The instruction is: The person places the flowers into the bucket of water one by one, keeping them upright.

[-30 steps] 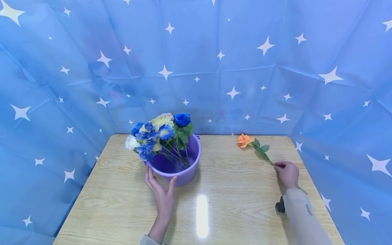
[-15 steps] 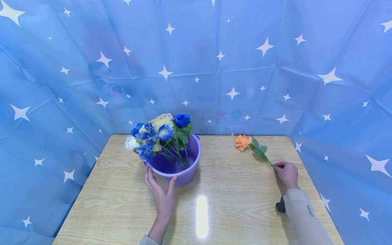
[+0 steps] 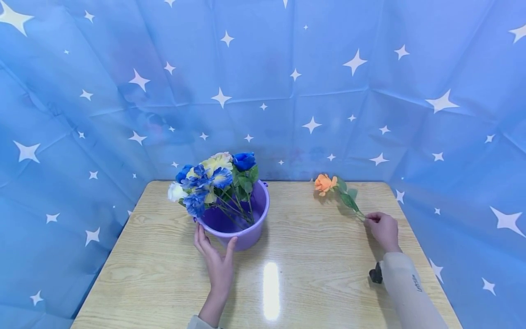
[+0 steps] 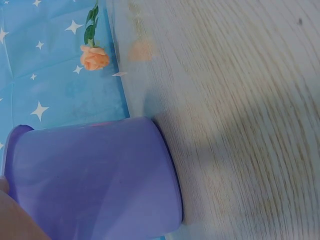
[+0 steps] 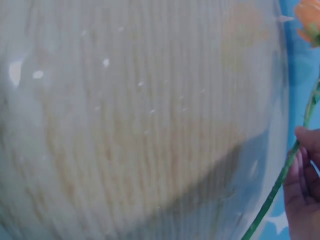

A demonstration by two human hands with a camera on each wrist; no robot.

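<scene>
My left hand (image 3: 218, 267) touches the near left side of a purple bucket (image 3: 248, 237), fingers extended and thumb spread along its front. Several artificial flowers (image 3: 222, 177), blue, pale yellow and white, lean leftward inside it. At the table's right, my right hand (image 3: 385, 231) pinches the green stem (image 5: 272, 192) of an orange rose (image 3: 325, 183) between thumb and fingers. The bloom points to the far left, raised a little above the tabletop. The left wrist view catches the rose's head beyond the bucket; there only a bit of the left hand (image 4: 17, 220) shows.
The bucket stands on a light wooden table (image 3: 304, 256) with a bright glare streak near its front. A blue star-patterned cloth (image 3: 263, 91) hangs behind and at both sides. A small dark object (image 3: 376, 274) is at the right wrist.
My right hand has shifted slightly left and away from me, and the orange rose has lifted off the table with it. The left hand and bucket have stayed in place.
</scene>
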